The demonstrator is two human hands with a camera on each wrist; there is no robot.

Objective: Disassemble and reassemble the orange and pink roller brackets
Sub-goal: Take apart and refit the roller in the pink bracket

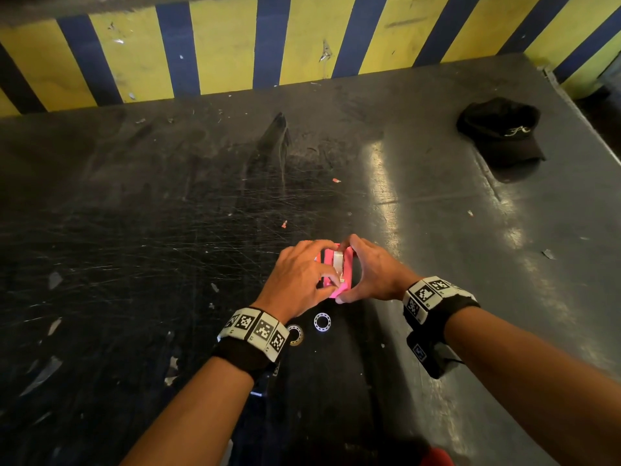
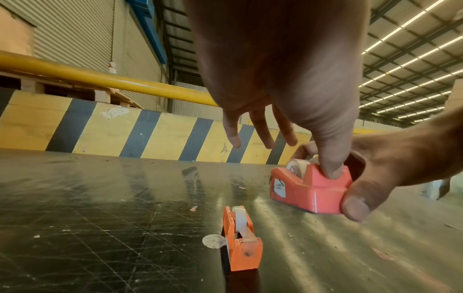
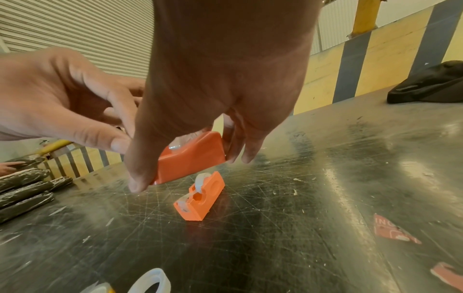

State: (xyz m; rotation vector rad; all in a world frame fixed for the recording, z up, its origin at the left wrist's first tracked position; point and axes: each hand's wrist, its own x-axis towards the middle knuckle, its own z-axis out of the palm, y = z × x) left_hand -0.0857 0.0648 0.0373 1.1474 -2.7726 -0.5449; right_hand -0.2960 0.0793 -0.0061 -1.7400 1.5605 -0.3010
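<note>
The pink bracket (image 1: 347, 264), with a clear tape roll (image 1: 337, 258) seated in it, is held tilted just above the table by both hands. My right hand (image 1: 349, 272) grips its right side, thumb at the near corner and fingers round the far end. My left hand (image 1: 324, 264) pinches it from the left, its thumb (image 2: 330, 168) pressing the top edge. The small orange bracket (image 2: 241, 237) stands on the table below them, a roll inside it; in the head view the hands hide it.
Two loose rolls (image 1: 322, 322) (image 1: 295, 334) lie near my left wrist. A black cap (image 1: 502, 132) sits far right by the table edge. A yellow and blue striped barrier (image 1: 218, 52) closes the back. Black wrapped rolls (image 3: 25, 190) lie far left.
</note>
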